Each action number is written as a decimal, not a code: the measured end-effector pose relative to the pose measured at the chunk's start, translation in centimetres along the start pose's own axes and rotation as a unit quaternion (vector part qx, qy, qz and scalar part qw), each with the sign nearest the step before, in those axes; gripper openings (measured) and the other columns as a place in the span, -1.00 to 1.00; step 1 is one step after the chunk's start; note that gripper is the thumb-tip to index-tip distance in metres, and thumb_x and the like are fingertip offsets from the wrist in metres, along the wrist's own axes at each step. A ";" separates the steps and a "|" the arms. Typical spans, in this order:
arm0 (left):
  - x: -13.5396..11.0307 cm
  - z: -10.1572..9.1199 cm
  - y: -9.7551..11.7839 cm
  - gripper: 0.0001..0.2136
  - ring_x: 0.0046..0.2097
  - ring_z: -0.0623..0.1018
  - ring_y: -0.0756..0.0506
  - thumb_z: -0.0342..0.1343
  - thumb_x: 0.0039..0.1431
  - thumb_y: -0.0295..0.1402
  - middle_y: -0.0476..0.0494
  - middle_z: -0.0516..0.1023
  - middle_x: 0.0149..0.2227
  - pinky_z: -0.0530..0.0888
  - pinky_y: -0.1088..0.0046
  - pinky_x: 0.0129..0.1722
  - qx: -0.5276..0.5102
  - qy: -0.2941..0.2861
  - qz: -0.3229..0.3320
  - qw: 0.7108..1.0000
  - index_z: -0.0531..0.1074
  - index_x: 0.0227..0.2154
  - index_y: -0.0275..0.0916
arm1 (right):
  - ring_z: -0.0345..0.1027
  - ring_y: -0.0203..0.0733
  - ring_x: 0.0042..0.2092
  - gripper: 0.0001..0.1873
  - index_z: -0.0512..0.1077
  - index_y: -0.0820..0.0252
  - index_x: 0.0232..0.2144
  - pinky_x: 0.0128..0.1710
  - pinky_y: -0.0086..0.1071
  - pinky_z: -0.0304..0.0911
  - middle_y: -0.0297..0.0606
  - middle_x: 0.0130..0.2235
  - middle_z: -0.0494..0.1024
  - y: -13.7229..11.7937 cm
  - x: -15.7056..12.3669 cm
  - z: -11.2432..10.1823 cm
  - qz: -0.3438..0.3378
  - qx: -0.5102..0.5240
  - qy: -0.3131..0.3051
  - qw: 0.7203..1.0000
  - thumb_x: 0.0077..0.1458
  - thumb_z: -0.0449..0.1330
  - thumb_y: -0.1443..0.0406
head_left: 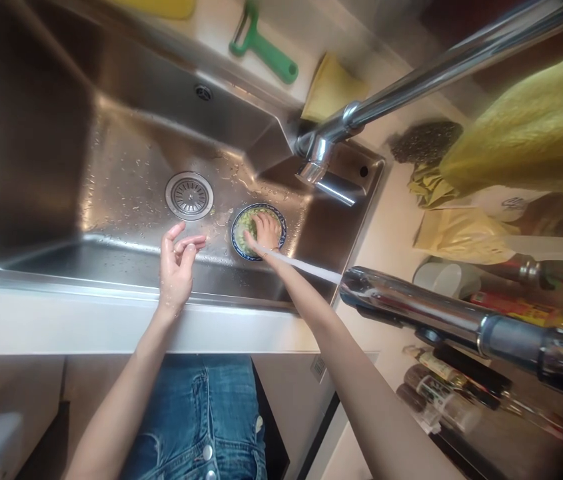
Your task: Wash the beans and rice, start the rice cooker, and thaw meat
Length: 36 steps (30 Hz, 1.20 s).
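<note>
A small blue-rimmed bowl (234, 235) stands on the sink floor, holding pale green pieces that look wet. My right hand (267, 230) reaches into it with fingers spread over the pieces; the fingertips are partly hidden. Water (306, 267) streams from the faucet spout (356, 287) and meets my right wrist by the bowl's edge. To the left, my wet left hand (176, 267) hovers over the front of the sink, fingers apart and slightly bent, holding nothing. The drain strainer (189, 196) lies just beyond it.
The steel sink (131, 147) surrounds both hands. The faucet's mixer handle (334, 190) and metal neck (411, 73) rise at the back right. Behind the sink lie a green peeler (271, 57) and a yellow sponge cloth (334, 87). Bottles (441, 393) and yellow bags (526, 133) crowd the right counter.
</note>
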<state>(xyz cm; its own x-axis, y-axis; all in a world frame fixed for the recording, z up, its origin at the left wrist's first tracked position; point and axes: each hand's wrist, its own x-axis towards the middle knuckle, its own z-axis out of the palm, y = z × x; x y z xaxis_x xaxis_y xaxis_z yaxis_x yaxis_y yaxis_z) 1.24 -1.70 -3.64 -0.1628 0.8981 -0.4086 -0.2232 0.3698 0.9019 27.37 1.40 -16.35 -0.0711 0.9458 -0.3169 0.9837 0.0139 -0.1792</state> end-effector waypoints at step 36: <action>9.3 7.7 -3.3 -0.55 -0.06 0.62 -0.27 0.01 0.19 -0.48 -0.31 0.63 -0.11 0.48 0.19 0.00 0.409 -0.359 0.055 0.837 0.29 0.17 -0.28 | 0.52 -0.09 -0.11 -0.56 0.43 0.24 -0.05 -0.04 -0.10 0.43 -0.09 -0.18 0.59 0.8 -2.3 -11.6 0.120 0.310 0.103 0.937 0.24 -0.18 0.41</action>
<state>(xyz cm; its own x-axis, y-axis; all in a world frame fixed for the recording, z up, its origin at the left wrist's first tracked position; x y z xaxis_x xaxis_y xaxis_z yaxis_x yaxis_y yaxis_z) 7.90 7.28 -9.37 0.5463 0.7399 -0.3925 0.5361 0.0511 0.8426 30.18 2.99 -4.99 0.2368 0.9406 -0.2432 0.6769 -0.3393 -0.6532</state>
